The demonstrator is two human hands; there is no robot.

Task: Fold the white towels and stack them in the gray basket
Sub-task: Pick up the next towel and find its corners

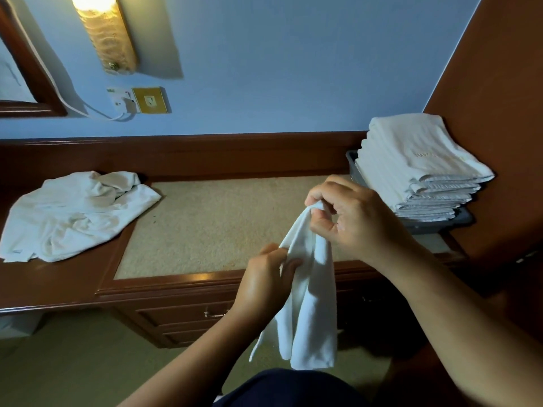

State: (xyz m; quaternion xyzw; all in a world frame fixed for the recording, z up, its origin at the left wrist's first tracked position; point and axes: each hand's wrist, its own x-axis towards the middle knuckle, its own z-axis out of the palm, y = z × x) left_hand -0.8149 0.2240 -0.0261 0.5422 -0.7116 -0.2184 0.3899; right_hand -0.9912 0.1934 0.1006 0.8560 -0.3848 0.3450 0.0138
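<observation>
A white towel (308,304) hangs over the front edge of the desk (211,224). The right hand (349,218) pinches its top corner and the left hand (264,280) grips it lower down. A crumpled towel pile (76,212) lies at the desk's left. Folded towels (417,171) stack high in the gray basket (440,227) at the right.

1 towel (308,304) aloft — folded stack (420,168) in basket (435,227)

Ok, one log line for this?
left hand: grips towel | right hand: pinches towel top | gray basket: folded stack | loose towels: on desk
</observation>
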